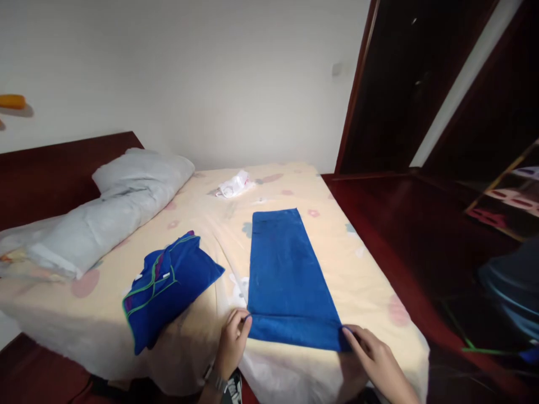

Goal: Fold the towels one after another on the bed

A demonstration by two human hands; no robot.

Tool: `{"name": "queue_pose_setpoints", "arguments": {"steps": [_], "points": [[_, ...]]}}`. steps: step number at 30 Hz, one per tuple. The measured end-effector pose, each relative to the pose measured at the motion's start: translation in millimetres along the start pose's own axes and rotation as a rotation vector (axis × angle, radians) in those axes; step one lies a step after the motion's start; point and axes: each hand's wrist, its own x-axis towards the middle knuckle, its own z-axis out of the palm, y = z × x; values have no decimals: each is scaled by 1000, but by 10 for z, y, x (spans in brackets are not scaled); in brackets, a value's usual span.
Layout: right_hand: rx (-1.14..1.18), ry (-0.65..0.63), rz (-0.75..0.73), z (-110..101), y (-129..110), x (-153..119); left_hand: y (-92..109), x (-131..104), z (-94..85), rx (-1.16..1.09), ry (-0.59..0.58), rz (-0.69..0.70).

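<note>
Okay so the left hand (232, 341) and right hand (374, 356) are pinching the blue cloth (286, 264)'s near corners, just that end looks turned over, long stretch beyond them lying flat.

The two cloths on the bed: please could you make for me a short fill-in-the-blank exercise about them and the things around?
1. The flat cloth, with its near end between the left hand and the right hand, is ____ in colour.
2. The crumpled cloth has thin trim lines coloured ____.
3. The wristband is on the ____ arm.
4. The white bundle lies ____ from both hands than the flat cloth does.

Missing words: blue; green; left; farther
</note>
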Motion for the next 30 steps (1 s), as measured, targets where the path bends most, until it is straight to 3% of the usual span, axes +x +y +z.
{"name": "queue_pose_setpoints", "arguments": {"steps": [4, 7, 9, 14, 21, 26, 30], "points": [[40, -33, 98, 60, -9, 125, 70, 134, 64, -95, -95, -251], [66, -93, 176, 91, -52, 196, 54, 193, 59, -102, -160, -328], [65, -109, 206, 104, -67, 215, 23, 208, 27, -120, -165, -313], [32, -132, 238, 140, -86, 182, -32, 209, -49, -114, -42, -242], [-24, -208, 218, 158, -128, 149, -44, 115, -43, 248, -253, -183], [-36, -99, 238, 6, -86, 175, -4, 85, -43, 207, -274, -145], [-73, -166, 222, -55, -30, 157, 37, 54, 15, 123, -283, -126]]}}
